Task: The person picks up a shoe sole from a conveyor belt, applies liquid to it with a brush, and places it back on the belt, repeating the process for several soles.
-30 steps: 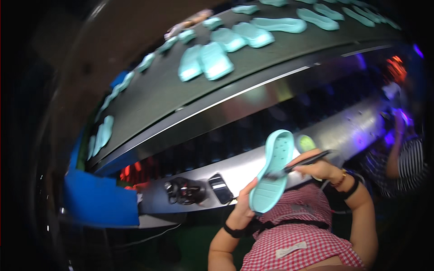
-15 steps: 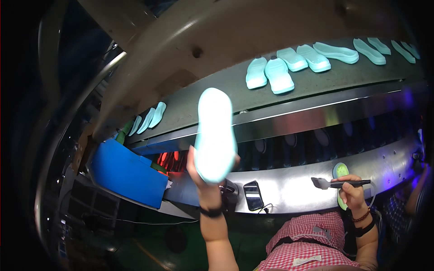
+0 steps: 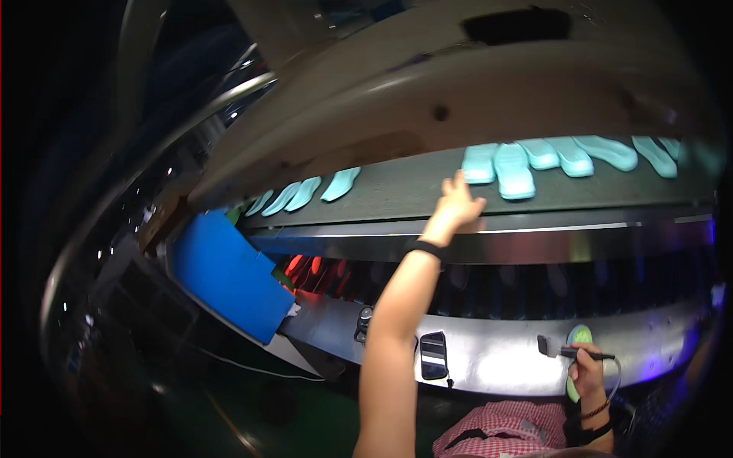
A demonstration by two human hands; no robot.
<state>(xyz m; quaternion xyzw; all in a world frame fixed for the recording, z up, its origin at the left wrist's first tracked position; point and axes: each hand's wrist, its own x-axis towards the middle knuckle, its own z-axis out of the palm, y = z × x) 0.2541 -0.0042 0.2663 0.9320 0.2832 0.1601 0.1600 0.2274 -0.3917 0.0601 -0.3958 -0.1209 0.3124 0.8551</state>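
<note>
My left hand [image 3: 458,204] reaches over the dark belt [image 3: 412,183] with its fingers apart and nothing in them. Its fingertips are close to a pale turquoise shoe sole [image 3: 479,163], at the left end of a group of several. In front of that group lies another sole [image 3: 515,174], pointing toward me. My right hand [image 3: 588,372], low on the right, is closed round the dark handle of a flat brush [image 3: 566,352], which has a pale tube at its rear end. Under the brush, a green sole-shaped piece [image 3: 580,334] is partly hidden by that hand.
More turquoise soles [image 3: 341,184] lie on the belt at left. A blue panel [image 3: 221,275] stands at the belt's left end. On the metal ledge [image 3: 489,351] are a phone [image 3: 434,356] and a small dark object [image 3: 364,324]. A brown hood [image 3: 382,114] overhangs the belt.
The bright sole has left my left hand, which has moved right over the belt and opened. One more sole lies in the left group. The view has shifted; the right hand keeps the brush.
</note>
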